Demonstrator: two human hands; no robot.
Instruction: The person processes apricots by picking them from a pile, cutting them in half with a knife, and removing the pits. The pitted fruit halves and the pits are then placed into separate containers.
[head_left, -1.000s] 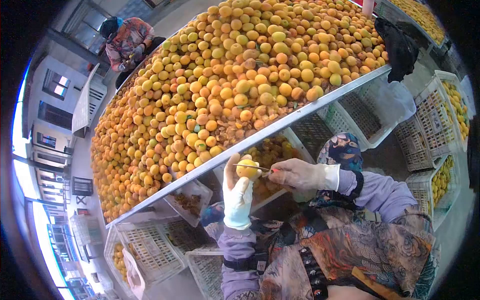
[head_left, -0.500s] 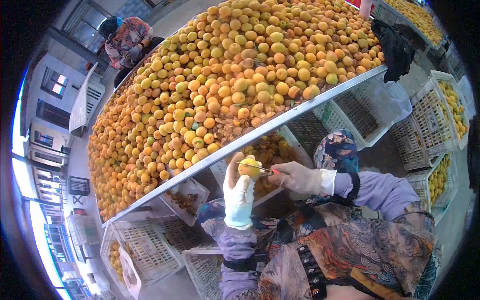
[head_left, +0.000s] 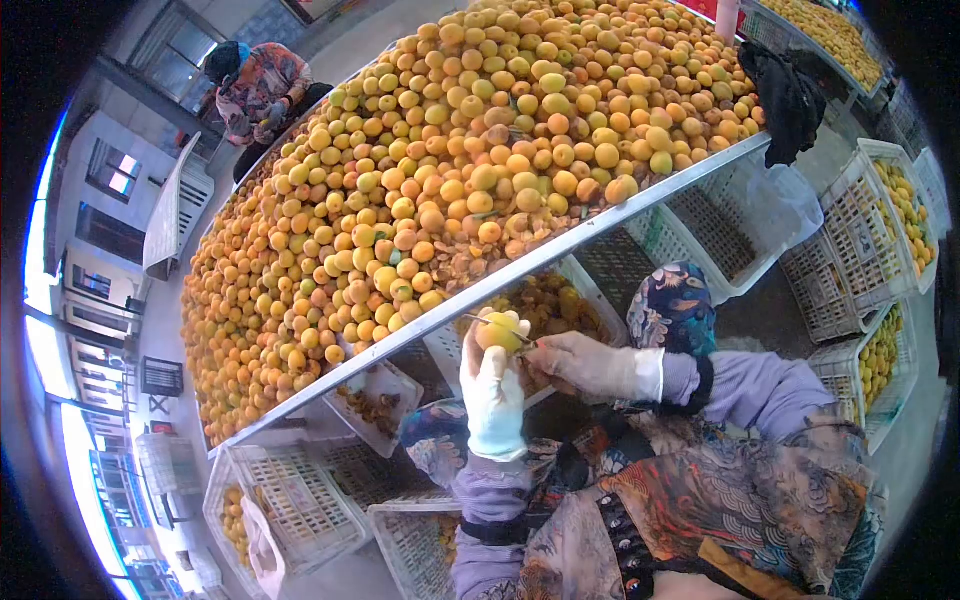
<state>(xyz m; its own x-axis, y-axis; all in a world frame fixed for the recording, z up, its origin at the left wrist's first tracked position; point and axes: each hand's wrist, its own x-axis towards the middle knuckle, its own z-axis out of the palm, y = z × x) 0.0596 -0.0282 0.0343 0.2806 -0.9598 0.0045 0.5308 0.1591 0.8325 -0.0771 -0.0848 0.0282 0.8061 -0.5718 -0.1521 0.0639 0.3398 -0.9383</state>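
Observation:
My left hand, in a white glove, holds up a yellow apricot between thumb and fingers. From the right, my right hand, also gloved, is closed around the handle of a small knife. Its thin blade lies across the fruit, pointing left. Both hands are over a crate of cut fruit, just below the metal edge of a table heaped with apricots. Most of the knife handle is hidden in my fingers.
Across the table at the upper left sits a person in a patterned top. White crates stand at the lower left, and more crates with fruit at the right. A black cloth hangs over the table's right corner.
My left hand and the apricot have shifted slightly, and the knife is angled differently against the fruit. The other person's hands have moved. The view has shifted slightly.

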